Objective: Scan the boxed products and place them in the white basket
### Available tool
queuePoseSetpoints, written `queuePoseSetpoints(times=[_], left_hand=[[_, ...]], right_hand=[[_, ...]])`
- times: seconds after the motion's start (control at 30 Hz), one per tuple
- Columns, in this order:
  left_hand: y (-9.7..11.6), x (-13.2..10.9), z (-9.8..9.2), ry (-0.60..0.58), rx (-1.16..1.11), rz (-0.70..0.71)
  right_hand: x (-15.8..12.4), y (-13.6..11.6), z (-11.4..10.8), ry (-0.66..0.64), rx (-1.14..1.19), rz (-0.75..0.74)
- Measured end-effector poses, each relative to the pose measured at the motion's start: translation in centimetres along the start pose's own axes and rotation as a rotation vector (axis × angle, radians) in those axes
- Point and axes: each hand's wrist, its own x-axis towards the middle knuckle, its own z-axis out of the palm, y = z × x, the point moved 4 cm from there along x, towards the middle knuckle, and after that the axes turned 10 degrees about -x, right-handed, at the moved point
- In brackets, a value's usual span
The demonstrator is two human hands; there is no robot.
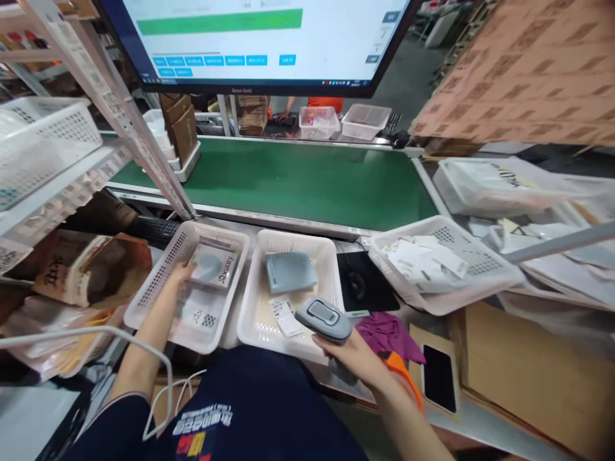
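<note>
My left hand (pixel 180 275) reaches into the left white basket (pixel 139 307), its fingers closed at the left edge of a clear-wrapped package (pixel 211 266) with dark "beauty" lettering. A second clear bag (pixel 198 314) with a printed code lies nearer me in that basket. My right hand (pixel 348 352) is wrapped round the handle of a grey barcode scanner (pixel 324 320), held over the front right corner of the middle white basket (pixel 250 307). Inside the middle basket are a pale blue box (pixel 291 271) and a white printed slip (pixel 287 316).
A monitor (pixel 254 38) hangs above a green conveyor belt (pixel 298 182). To the right are a mouse (pixel 356 285), a basket of paper slips (pixel 427 301), purple cloth (pixel 389 334), a phone (pixel 439 378) and cardboard (pixel 528 365). A white cable (pixel 120 331) crosses at left.
</note>
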Motion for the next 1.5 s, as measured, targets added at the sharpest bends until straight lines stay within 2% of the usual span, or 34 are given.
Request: queuePoseSetpoints(times=[0.07,0.1,0.17,0.27,0.33,0.4,0.47,0.53,0.6,0.7,0.77,0.83,0.9,1.03,1.13,1.23,1.33,1.4,1.47,1.5], left_hand=[[0.0,-0.8,-0.7,0.005,-0.077,-0.120],[0.4,-1.5,-1.2,0.019,-0.106,-0.131],[2.0,-3.3,-2.7,0.051,-0.131,-0.021],[6.2,-7.7,-5.0,0.105,-0.029,0.387],[9.3,-11.0,-5.3,0.104,0.133,0.712],[11.7,-13.6,-4.5,0.081,0.285,1.022],[13.2,-15.2,-3.0,0.041,0.389,1.270],[13.7,-15.6,-1.3,-0.015,0.447,1.431],[13.7,-15.4,0.4,-0.088,0.470,1.517],[13.4,-15.1,2.6,-0.174,0.466,1.599],[13.3,-15.2,4.0,-0.241,0.483,1.645],[13.5,-15.3,5.3,-0.316,0.496,1.698],[13.7,-15.5,6.4,-0.364,0.485,1.754],[13.6,-15.1,9.1,-0.420,0.415,1.819],[12.3,-14.4,12.4,-0.480,0.366,1.760],[10.5,-13.4,16.6,-0.544,0.362,1.653],[9.3,-12.1,19.9,-0.561,0.439,1.637],[8.9,-10.7,20.6,-0.530,0.531,1.614],[8.7,-8.6,19.7,-0.467,0.582,1.499],[8.6,-7.1,18.7,-0.422,0.586,1.396]], right_hand=[[0.9,-1.8,0.9,-0.066,0.002,-0.054],[1.3,-2.6,1.2,-0.082,-0.005,-0.087],[1.8,-4.2,1.4,-0.085,-0.029,-0.167],[2.1,-6.4,1.3,-0.084,-0.055,-0.272],[2.0,-8.0,1.3,-0.138,-0.073,-0.302],[1.9,-9.7,1.1,-0.176,-0.101,-0.327],[1.6,-11.2,0.7,-0.187,-0.148,-0.335],[1.3,-12.1,0.1,-0.196,-0.199,-0.317],[0.7,-12.2,-0.3,-0.243,-0.232,-0.283],[-0.5,-11.2,-1.1,-0.297,-0.248,-0.235],[-1.0,-10.1,-2.0,-0.212,-0.292,-0.214],[-1.1,-9.0,-3.3,-0.047,-0.345,-0.186],[-0.7,-7.6,-4.6,0.060,-0.345,-0.103],[0.5,-4.9,-6.5,0.076,-0.211,0.108],[0.4,-3.4,-7.6,0.116,-0.189,0.132],[-0.5,-1.8,-8.5,0.135,-0.225,0.167],[-1.1,-0.2,-9.3,0.156,-0.233,0.199],[-1.3,0.8,-9.7,0.167,-0.223,0.227],[-1.5,1.4,-10.0,0.192,-0.215,0.248],[-1.5,1.5,-10.0,0.202,-0.213,0.248]])
